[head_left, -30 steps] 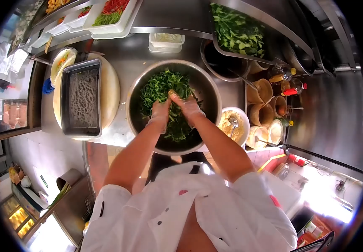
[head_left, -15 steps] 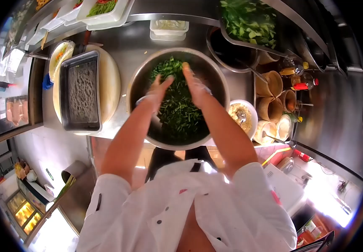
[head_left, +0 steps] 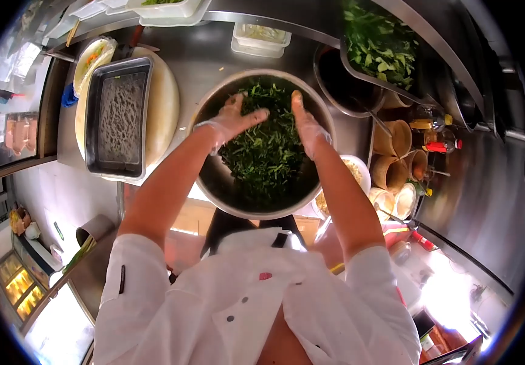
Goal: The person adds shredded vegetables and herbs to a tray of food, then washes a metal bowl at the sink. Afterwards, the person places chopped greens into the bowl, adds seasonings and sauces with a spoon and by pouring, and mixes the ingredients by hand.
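Observation:
A wide steel mixing bowl (head_left: 206, 182) holds a heap of chopped dark green leaves (head_left: 263, 152). Over the left part of the heap is my left hand (head_left: 233, 120) in a clear plastic glove, thumb and fingers spread apart. My right hand (head_left: 309, 126), gloved the same way, lies along the bowl's right inner side, its fingers stretched out against the greens. Neither hand grips anything that I can see. Some fingertips are partly hidden by the leaves.
To the left, a dark rectangular pan (head_left: 119, 121) lies on a round board (head_left: 164, 115). A pot of dark liquid (head_left: 342, 85), a tray of leafy greens (head_left: 384, 48), and several seasoning tubs (head_left: 393, 137) stand right. White containers (head_left: 261, 41) sit behind the bowl.
My hands have moved further apart, the left one outward to the left and its fingers spread wider. The greens lie more spread in the bowl. The whole view has shifted slightly.

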The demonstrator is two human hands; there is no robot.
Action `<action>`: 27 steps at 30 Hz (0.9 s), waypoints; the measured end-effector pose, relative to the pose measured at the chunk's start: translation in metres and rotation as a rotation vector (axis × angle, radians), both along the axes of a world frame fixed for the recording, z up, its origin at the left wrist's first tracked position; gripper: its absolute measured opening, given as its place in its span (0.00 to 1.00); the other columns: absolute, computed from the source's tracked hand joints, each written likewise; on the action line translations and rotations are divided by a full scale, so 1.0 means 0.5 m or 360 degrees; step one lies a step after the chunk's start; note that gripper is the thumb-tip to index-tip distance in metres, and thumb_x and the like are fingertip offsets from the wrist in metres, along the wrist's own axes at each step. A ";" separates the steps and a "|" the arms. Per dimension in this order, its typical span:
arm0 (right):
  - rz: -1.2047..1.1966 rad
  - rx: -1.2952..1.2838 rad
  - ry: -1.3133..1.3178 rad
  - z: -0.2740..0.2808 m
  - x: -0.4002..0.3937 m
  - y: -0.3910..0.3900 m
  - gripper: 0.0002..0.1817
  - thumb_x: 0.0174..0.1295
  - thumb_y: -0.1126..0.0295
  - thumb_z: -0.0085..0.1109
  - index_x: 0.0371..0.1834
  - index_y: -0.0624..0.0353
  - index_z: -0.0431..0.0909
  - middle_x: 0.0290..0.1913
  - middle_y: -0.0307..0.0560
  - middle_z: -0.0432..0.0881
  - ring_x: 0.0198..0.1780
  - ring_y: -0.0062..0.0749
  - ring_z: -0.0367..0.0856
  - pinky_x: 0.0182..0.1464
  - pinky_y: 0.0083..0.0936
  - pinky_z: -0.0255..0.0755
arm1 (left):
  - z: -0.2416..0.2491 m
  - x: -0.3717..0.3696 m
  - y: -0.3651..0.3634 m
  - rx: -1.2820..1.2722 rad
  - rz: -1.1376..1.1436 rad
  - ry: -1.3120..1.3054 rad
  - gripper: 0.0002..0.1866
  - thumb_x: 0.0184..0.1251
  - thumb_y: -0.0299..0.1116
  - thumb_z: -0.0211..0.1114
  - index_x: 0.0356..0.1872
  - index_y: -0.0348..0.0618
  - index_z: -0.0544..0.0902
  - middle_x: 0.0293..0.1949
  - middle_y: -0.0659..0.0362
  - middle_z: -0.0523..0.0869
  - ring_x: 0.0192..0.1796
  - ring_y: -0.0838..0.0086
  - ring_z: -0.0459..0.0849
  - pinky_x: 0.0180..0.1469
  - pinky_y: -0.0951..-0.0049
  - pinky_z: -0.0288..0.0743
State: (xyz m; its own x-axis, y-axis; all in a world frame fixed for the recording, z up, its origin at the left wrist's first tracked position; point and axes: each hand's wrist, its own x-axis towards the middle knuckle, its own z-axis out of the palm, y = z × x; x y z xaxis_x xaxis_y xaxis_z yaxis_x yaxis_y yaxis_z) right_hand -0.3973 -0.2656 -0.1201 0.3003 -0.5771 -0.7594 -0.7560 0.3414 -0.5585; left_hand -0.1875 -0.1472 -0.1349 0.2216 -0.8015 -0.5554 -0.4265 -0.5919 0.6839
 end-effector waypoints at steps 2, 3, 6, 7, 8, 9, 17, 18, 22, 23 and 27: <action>-0.0276 0.0153 -0.0339 -0.015 0.032 0.004 0.61 0.63 0.15 0.28 0.87 0.52 0.48 0.88 0.54 0.47 0.87 0.47 0.46 0.83 0.43 0.45 | -0.047 -0.008 -0.038 0.0045 0.0235 0.0303 0.63 0.59 0.81 0.59 0.86 0.49 0.48 0.85 0.41 0.48 0.85 0.48 0.50 0.82 0.52 0.55; -0.0306 0.0144 -0.0316 -0.031 0.054 0.006 0.60 0.64 0.16 0.29 0.87 0.53 0.51 0.86 0.54 0.53 0.85 0.46 0.50 0.81 0.42 0.48 | -0.079 -0.021 -0.058 0.0011 0.0360 0.0429 0.59 0.63 0.80 0.56 0.86 0.52 0.49 0.85 0.44 0.49 0.85 0.49 0.50 0.81 0.51 0.55; -0.0291 0.0049 -0.0250 -0.094 0.095 -0.007 0.57 0.67 0.18 0.33 0.84 0.55 0.59 0.80 0.55 0.66 0.81 0.46 0.60 0.77 0.40 0.56 | -0.098 -0.085 -0.123 0.0266 0.0449 0.0195 0.50 0.73 0.73 0.47 0.84 0.47 0.56 0.83 0.44 0.59 0.83 0.48 0.58 0.80 0.50 0.57; -0.0212 -0.0032 -0.0236 -0.118 0.096 -0.012 0.58 0.66 0.18 0.33 0.83 0.56 0.60 0.79 0.56 0.67 0.80 0.47 0.62 0.76 0.41 0.58 | -0.080 -0.104 -0.130 0.0294 0.0527 0.0058 0.46 0.76 0.70 0.45 0.83 0.44 0.60 0.80 0.42 0.65 0.81 0.47 0.63 0.80 0.50 0.57; -0.0131 -0.0119 -0.0224 -0.126 0.095 -0.012 0.58 0.66 0.17 0.33 0.83 0.57 0.62 0.78 0.56 0.69 0.79 0.47 0.63 0.75 0.42 0.59 | -0.059 -0.104 -0.125 0.0274 0.0461 0.0069 0.46 0.76 0.69 0.44 0.82 0.43 0.61 0.79 0.41 0.65 0.80 0.46 0.64 0.79 0.50 0.58; -0.0098 -0.0322 -0.0120 -0.130 0.088 -0.011 0.59 0.64 0.16 0.31 0.81 0.59 0.65 0.77 0.58 0.71 0.77 0.52 0.68 0.74 0.43 0.61 | -0.037 -0.101 -0.120 0.0249 0.0397 0.0078 0.45 0.77 0.69 0.44 0.81 0.43 0.62 0.79 0.41 0.66 0.80 0.46 0.65 0.79 0.50 0.58; -0.0129 -0.0103 0.0290 0.034 0.008 0.011 0.66 0.59 0.12 0.29 0.82 0.62 0.60 0.79 0.63 0.66 0.80 0.56 0.63 0.78 0.43 0.57 | 0.024 -0.025 0.027 0.0293 0.0055 0.0020 0.42 0.80 0.61 0.51 0.83 0.45 0.57 0.84 0.47 0.57 0.84 0.57 0.58 0.82 0.55 0.53; -0.0254 -0.0016 0.0128 0.000 -0.013 0.029 0.66 0.59 0.12 0.30 0.84 0.61 0.56 0.81 0.62 0.63 0.81 0.56 0.60 0.79 0.44 0.55 | 0.022 -0.041 0.057 0.0525 0.0641 0.0205 0.44 0.78 0.61 0.54 0.85 0.48 0.54 0.84 0.48 0.55 0.85 0.59 0.55 0.82 0.56 0.53; -0.0440 0.0143 -0.0055 -0.080 -0.024 0.131 0.71 0.55 0.12 0.43 0.88 0.55 0.37 0.87 0.59 0.49 0.86 0.53 0.50 0.82 0.47 0.49 | -0.038 -0.141 0.099 0.0499 0.1034 0.0710 0.62 0.61 0.71 0.69 0.86 0.49 0.47 0.86 0.46 0.50 0.85 0.57 0.54 0.81 0.54 0.56; -0.0395 0.0102 -0.0061 -0.090 -0.009 0.136 0.72 0.53 0.14 0.50 0.88 0.56 0.37 0.86 0.59 0.50 0.85 0.52 0.52 0.81 0.46 0.51 | -0.027 -0.167 0.068 0.0446 0.0922 0.0556 0.60 0.60 0.70 0.71 0.84 0.46 0.53 0.83 0.44 0.57 0.82 0.56 0.60 0.79 0.56 0.59; -0.0561 0.0140 -0.0249 -0.061 -0.006 0.120 0.70 0.50 0.23 0.68 0.83 0.67 0.53 0.77 0.63 0.68 0.76 0.45 0.69 0.73 0.40 0.64 | -0.071 -0.178 0.042 -0.0311 0.0798 0.0648 0.53 0.60 0.74 0.67 0.72 0.36 0.74 0.68 0.41 0.81 0.70 0.53 0.80 0.71 0.60 0.71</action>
State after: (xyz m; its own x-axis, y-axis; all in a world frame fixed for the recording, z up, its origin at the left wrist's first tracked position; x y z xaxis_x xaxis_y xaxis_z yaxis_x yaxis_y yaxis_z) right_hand -0.4004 -0.2055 -0.1507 0.2116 -0.6004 -0.7712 -0.4920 0.6164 -0.6148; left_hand -0.2766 -0.1261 -0.1704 0.3967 -0.7506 -0.5284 0.1818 -0.5000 0.8467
